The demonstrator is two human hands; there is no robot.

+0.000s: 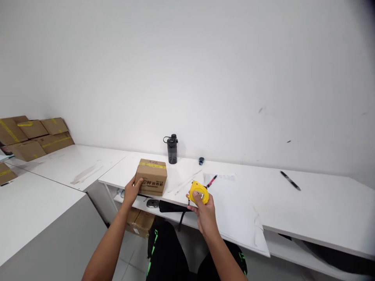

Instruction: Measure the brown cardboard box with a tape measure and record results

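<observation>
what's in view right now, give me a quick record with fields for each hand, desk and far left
left hand: grips left side of cardboard box, thumb on its printed front
right hand: holds yellow tape measure
desk: dark bottle, red pen, black pen, white paper
far left: stacked cartons, yellow tape

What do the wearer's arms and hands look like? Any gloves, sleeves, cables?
Left hand and right hand: human, ungloved. Forearms are bare, with no sleeves in frame. No watch, band or cable on either wrist. Some fingers are hidden, so I can't rule out rings. Also worn: black legwear with bright green markings.
</observation>
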